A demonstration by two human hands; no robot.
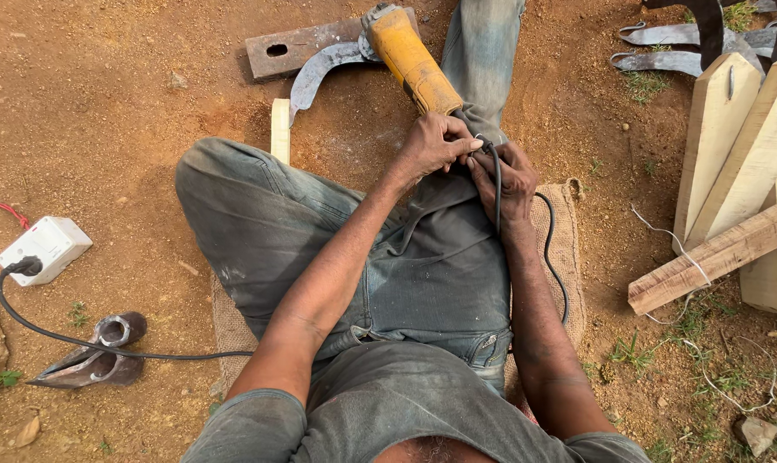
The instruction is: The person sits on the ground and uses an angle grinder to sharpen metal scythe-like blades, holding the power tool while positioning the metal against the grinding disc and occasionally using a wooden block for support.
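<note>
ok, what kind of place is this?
Likely an outdoor, makeshift metalworking spot: bare reddish dirt ground, a yellow-bodied angle grinder beside curved grey metal blades, and pale pointed wooden planks stacked at the right.

Soft even daylight, warm tone, faint shadows, sharp focus, slight wide-angle stretch at edges.

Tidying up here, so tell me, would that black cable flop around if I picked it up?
Probably floppy: the black cable lies in loose curves on the dirt. It would likely drag, since one end is plugged into the white socket box.
</note>
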